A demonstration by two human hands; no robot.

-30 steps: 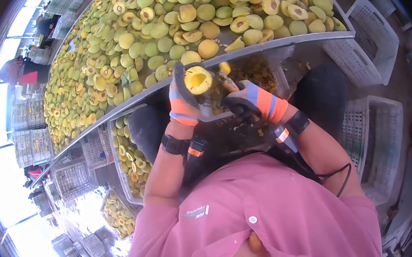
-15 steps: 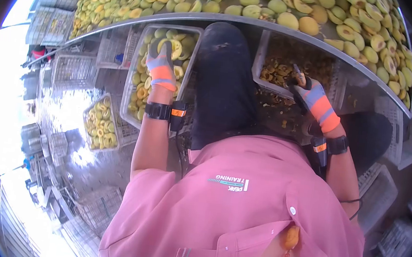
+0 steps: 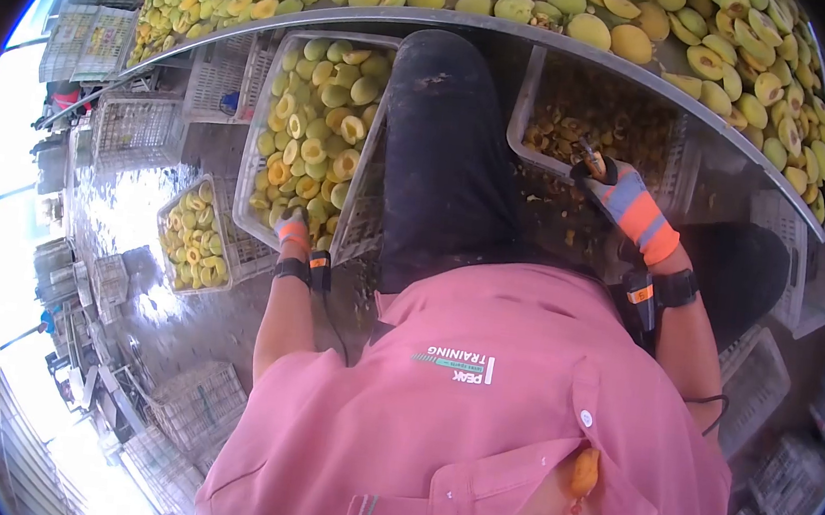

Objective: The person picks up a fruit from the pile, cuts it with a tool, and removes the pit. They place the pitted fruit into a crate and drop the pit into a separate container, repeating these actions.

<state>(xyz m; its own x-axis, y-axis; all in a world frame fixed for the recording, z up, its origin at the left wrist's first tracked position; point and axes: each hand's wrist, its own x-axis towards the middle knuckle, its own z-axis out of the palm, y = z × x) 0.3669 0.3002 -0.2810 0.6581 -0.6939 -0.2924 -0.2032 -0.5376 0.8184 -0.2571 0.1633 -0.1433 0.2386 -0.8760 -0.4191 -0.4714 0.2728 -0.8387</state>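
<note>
My left hand (image 3: 293, 231), in a grey and orange glove with dark fingertips, is at the near rim of a white plastic crate (image 3: 256, 136). Its fingers curl over that rim beside the fruit. Halved yellow-green fruit (image 3: 313, 152), some with brown hollows, fills the crate. My right hand (image 3: 613, 186), gloved alike, is closed around a short pitting tool (image 3: 595, 163) with a brown handle and metal tip. Below the tip is a second crate (image 3: 520, 118) holding brown pits and scraps (image 3: 561, 137).
A metal-edged table (image 3: 516, 33) heaped with halved fruit (image 3: 744, 71) curves across the top. Another fruit-filled crate (image 3: 195, 245) stands on the floor at left. Further crates (image 3: 139, 128) stand at left, and more crates (image 3: 824, 261) at right. My knee (image 3: 441, 80) lies between the two work crates.
My left hand has come back from the far part of the fruit crate to its near rim; the ring-shaped yellow fruit piece is no longer in it. The right hand keeps the tool, nearly still.
</note>
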